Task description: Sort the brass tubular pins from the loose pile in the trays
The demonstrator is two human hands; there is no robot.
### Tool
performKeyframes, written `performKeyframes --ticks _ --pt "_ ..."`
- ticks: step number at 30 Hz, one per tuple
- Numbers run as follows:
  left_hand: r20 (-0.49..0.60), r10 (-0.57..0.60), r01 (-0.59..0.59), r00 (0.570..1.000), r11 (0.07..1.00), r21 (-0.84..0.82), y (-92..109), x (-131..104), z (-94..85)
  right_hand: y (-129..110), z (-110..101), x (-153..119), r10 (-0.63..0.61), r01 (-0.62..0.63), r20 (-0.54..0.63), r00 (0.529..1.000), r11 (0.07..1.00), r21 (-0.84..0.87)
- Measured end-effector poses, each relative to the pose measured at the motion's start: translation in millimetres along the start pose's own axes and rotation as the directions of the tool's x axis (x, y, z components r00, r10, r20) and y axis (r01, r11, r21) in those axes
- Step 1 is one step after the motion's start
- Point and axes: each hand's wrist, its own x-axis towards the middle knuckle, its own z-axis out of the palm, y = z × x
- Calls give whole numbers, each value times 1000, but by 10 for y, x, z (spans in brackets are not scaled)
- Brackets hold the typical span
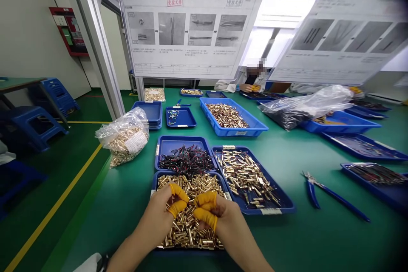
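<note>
Over a blue tray [153, 188] heaped with small brass-coloured metal sleeves are both of my hands, with yellow covers on thumb and forefinger. My left hand [165, 210] is closed in a pinch at the tray's left side; what it holds is too small to make out. My right hand [219, 214] is pinched too, a short gap away, its contents hidden. Dark thin wire parts [188, 158] lie in the tray just behind. To the right, another blue tray [288, 204] bears longer brass pieces with dark ends.
Blue-handled pliers [331, 193] lie at the right. Behind are a large blue bin [259, 128] of brass parts, stacked trays [148, 112], a small tray [180, 122] and a plastic bag of parts [129, 140]. Printed sheets [188, 61] hang above. A person [253, 80] sits opposite.
</note>
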Motion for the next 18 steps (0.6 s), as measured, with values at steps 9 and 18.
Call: performKeyframes --ticks 9,18 --pt "354 19 -106 935 968 228 -65 -62 -128 -24 -190 54 -124 103 -156 980 986 -135" --pt "260 137 -202 956 949 243 -98 -6 -77 20 -57 0 -199 181 -10 980 911 -370"
